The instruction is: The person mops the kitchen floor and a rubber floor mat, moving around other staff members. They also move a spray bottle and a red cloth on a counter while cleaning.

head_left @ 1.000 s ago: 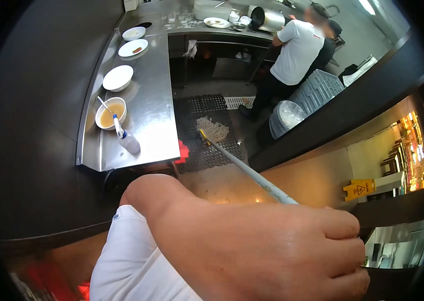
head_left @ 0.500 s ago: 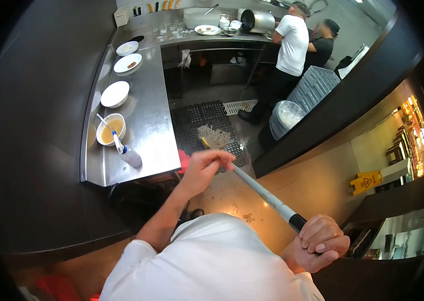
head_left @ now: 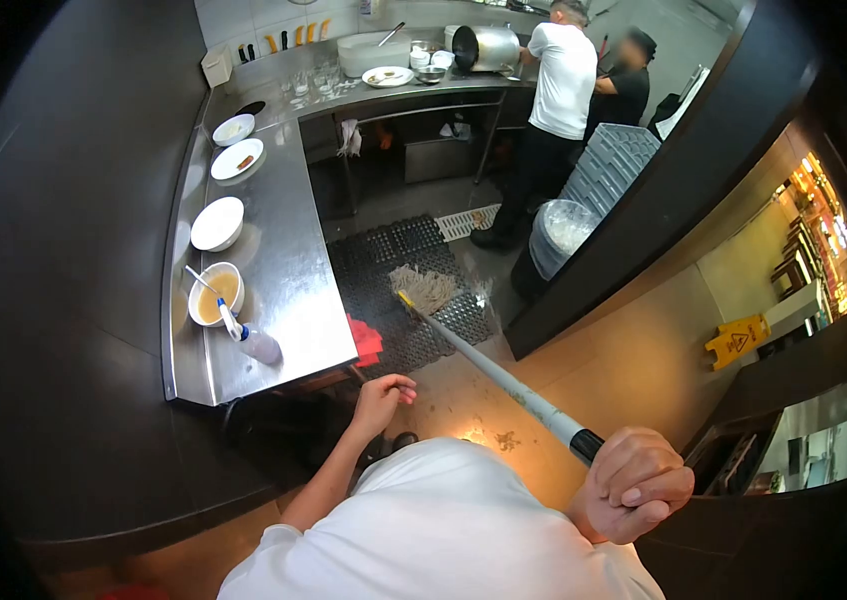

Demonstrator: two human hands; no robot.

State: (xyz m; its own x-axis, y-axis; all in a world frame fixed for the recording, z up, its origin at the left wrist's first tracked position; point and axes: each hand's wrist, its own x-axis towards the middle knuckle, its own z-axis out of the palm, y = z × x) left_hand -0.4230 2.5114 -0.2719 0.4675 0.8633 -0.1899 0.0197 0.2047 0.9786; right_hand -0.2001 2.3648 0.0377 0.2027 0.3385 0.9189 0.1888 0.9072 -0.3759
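Observation:
My right hand (head_left: 638, 480) is wrapped round the black grip at the top of a mop (head_left: 493, 370). The grey pole slants away from me, down to a stringy, off-white head (head_left: 425, 288) lying on the black rubber mat. My left hand (head_left: 383, 403) is off the pole, near the front corner of the steel counter, its fingers loosely bent with nothing in them. By that corner hangs a red cloth-like thing (head_left: 364, 342).
Along the steel counter (head_left: 288, 270) stand a bowl of brownish liquid (head_left: 215, 294), a spray bottle (head_left: 258, 345) and white dishes. Two people work at the back right. A bin (head_left: 553, 240), stacked grey crates (head_left: 611, 165) and a yellow floor sign (head_left: 738, 340) are to the right.
My left hand has let go of the pole and dropped down and left. My right hand keeps its grip. The view has shifted slightly, showing more of the pole.

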